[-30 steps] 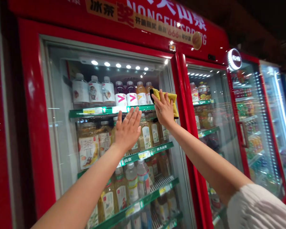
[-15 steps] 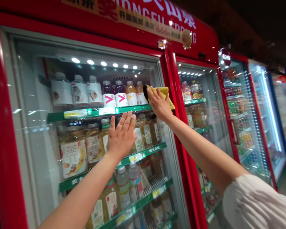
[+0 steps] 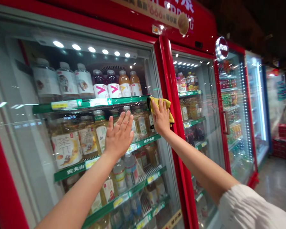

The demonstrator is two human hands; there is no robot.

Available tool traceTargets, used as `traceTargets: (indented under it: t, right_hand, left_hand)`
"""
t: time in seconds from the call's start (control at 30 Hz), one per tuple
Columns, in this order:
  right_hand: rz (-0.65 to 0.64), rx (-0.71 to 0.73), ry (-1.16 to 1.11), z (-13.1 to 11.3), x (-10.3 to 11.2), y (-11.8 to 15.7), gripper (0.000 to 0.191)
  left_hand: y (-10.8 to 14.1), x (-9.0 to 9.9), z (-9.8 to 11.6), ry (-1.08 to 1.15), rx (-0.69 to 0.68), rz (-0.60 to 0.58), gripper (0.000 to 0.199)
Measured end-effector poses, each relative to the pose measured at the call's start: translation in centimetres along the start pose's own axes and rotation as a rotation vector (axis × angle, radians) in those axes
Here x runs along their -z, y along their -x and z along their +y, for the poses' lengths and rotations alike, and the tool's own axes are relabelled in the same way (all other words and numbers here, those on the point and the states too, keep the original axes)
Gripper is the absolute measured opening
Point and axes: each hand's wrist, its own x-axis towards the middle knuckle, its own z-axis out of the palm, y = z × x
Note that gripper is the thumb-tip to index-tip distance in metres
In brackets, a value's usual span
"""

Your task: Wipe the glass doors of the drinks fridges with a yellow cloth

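Observation:
My right hand [image 3: 161, 117] lies with fingers spread over a yellow cloth [image 3: 167, 106] with a dark edge. It holds this cloth against the glass door [image 3: 143, 68] of a red drinks fridge, close to the door's right frame. To its left, my left hand [image 3: 119, 133] is open, palm towards the same glass and fingers up, holding nothing. Whether its palm touches the glass, I cannot tell. Behind the door, purple and orange juice bottles [image 3: 113, 86] stand on the top shelf. Large tea bottles [image 3: 66, 146] fill the shelf below, partly hidden by my left hand and forearm.
A red vertical door frame [image 3: 168, 76] divides this door from a second glass door [image 3: 211, 105] on the right. Further right stand another fridge with a handle [image 3: 226, 122] and a bright-lit one [image 3: 257, 105]. Red boxes [image 3: 281, 148] are stacked on the floor [image 3: 278, 178].
My right hand has slid the cloth down the glass, from above the top shelf's edge to below it. My left hand stays nearly in place. The view has shifted slightly right and down.

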Motion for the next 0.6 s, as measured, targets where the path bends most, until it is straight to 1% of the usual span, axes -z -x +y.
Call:
traceTargets:
  t: [0.07,0.1,0.13,0.17,0.2,0.23,0.33,0.37,0.4,0.43,0.47,0.57,0.6]
  right_hand:
    - [-0.001,-0.006,0.009,0.0,0.1,-2.8,0.071]
    - [-0.009,-0.009,0.024,0.1,0.1,-3.7,0.072]
    - [-0.015,-0.007,0.035,0.2,0.1,-4.0,0.072]
    - [-0.020,-0.005,0.041,0.4,0.0,-3.5,0.072]
    - [-0.023,-0.001,0.040,0.6,0.0,-2.3,0.073]
    - [-0.025,0.005,0.032,0.9,0.0,-0.5,0.074]
    - [-0.047,0.033,-0.003,1.9,0.2,5.6,0.076]
    - [-0.064,0.053,-0.012,2.2,0.2,6.7,0.077]
    - [-0.061,0.056,-0.017,2.3,0.2,7.2,0.076]
    - [-0.055,0.055,-0.023,2.3,0.1,6.8,0.075]
    - [-0.042,0.045,-0.028,2.1,-0.1,5.7,0.074]
    - [-0.003,-0.019,-0.015,0.7,-0.4,1.2,0.068]
    - [-0.002,-0.032,-0.002,0.2,-0.4,0.3,0.065]
  left_hand:
    - [-0.2,0.0,0.1,0.026,0.005,-0.018,0.089]
    - [-0.3,0.0,0.2,0.040,0.009,-0.025,0.090]
    - [-0.4,-0.1,0.3,0.050,0.014,-0.032,0.092]
    - [-0.3,-0.2,0.4,0.058,0.019,-0.037,0.093]
    - [-0.1,-0.2,0.5,0.062,0.022,-0.040,0.094]
    - [0.1,-0.3,0.6,0.063,0.026,-0.042,0.094]
    - [1.1,-0.5,0.8,0.056,0.029,-0.044,0.093]
    - [1.4,-0.5,0.8,0.050,0.026,-0.043,0.093]
    - [1.6,-0.5,0.7,0.042,0.022,-0.041,0.093]
    - [1.8,-0.4,0.7,0.033,0.018,-0.037,0.092]
    - [1.9,-0.4,0.6,0.026,0.016,-0.034,0.093]
    - [1.8,-0.2,0.4,0.014,0.022,-0.020,0.095]
    - [1.8,-0.1,0.3,0.013,0.022,-0.017,0.097]
